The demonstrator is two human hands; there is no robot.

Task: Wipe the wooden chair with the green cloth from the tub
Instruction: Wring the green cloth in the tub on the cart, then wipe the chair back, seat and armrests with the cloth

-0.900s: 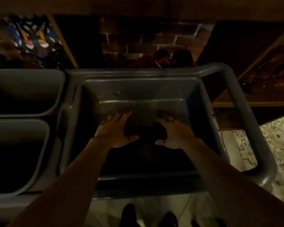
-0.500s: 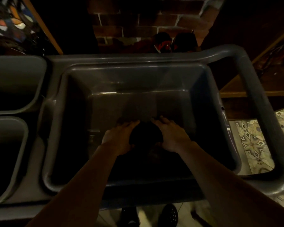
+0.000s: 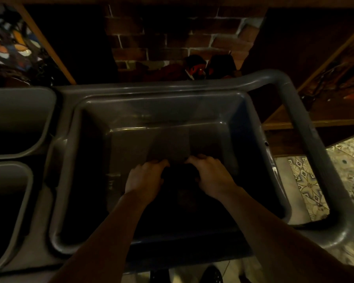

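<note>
While both hands' fingers [image 3: 160, 162] curl around it, the dark cloth [image 3: 179, 173] sits between them.

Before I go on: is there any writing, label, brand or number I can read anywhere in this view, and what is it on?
None can be read.
Grey tub: no label or marking shows on its rim or walls.
Faint pale marks on the tub's inner left side: too dim and blurred to tell if they are text.
Coloured picture at the upper left: shapes only, no words.
Patterned floor tiles: ornament, no writing.
</note>
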